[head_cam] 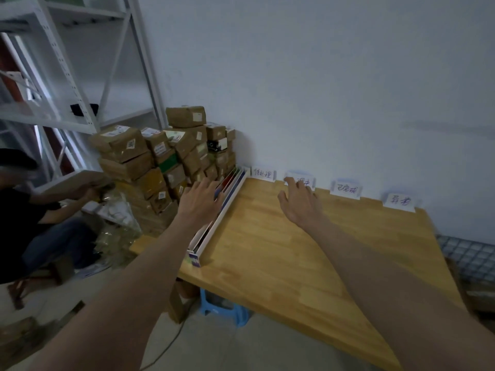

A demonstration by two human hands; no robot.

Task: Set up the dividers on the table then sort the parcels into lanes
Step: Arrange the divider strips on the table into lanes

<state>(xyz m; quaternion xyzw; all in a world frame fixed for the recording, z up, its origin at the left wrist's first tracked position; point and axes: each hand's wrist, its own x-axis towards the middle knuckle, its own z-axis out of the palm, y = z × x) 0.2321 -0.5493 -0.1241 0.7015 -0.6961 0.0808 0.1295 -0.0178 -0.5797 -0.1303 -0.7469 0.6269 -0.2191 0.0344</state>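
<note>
Several long flat dividers (227, 207) stand bunched on edge along the left side of the wooden table (294, 250), white with coloured faces. My left hand (199, 200) hovers open just over their far part, fingers spread. My right hand (300, 202) hangs open above the table near the back wall, holding nothing. Brown taped parcels (166, 156) are stacked in a pile on the table's left end, beyond the dividers. Several handwritten paper labels (263, 174) are fixed along the wall at the table's back edge.
A white metal shelf rack (69, 76) stands at the left. Another person (29, 210) sits low at the left holding a flat cardboard piece. A blue stool (225, 309) is under the table. A wire grid (466, 258) lies at the right.
</note>
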